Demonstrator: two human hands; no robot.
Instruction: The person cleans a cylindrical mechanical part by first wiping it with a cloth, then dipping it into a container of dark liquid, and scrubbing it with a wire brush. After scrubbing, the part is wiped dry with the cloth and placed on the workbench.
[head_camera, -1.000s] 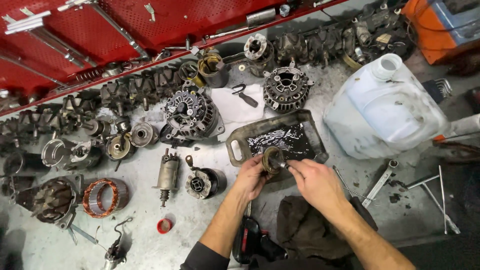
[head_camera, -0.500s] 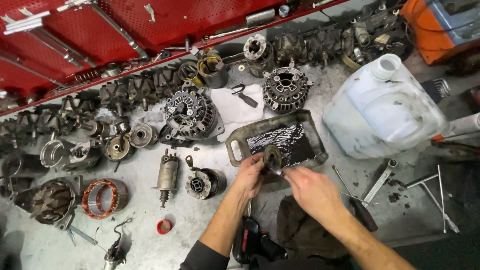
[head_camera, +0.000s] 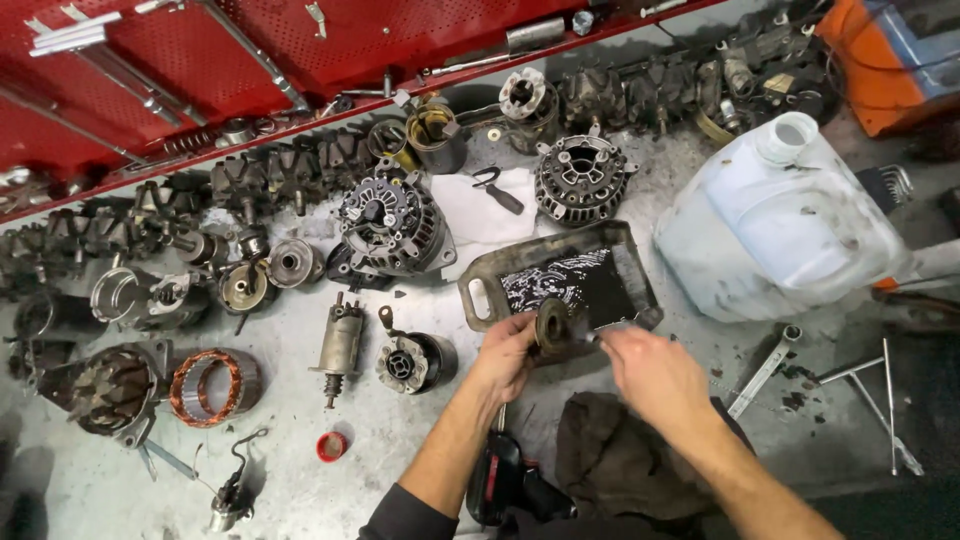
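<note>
My left hand (head_camera: 503, 352) grips a round, dirty metal part (head_camera: 553, 327) and holds it just over the near rim of a dark tray (head_camera: 483, 290) of black liquid. My right hand (head_camera: 650, 368) pinches a thin tool (head_camera: 598, 337) whose tip touches the part's right side. Both hands sit close together in the middle of the grey bench.
A large white plastic jug (head_camera: 780, 215) stands to the right. Alternators (head_camera: 392, 222), a copper stator (head_camera: 212, 385), a starter solenoid (head_camera: 340, 345) and many rotors crowd the left and back. A dark rag (head_camera: 620, 455), a cordless tool (head_camera: 510, 480) and a wrench (head_camera: 762, 370) lie nearby.
My right hand has shifted slightly right and down along the part while the left keeps holding it over the tray's rim.
</note>
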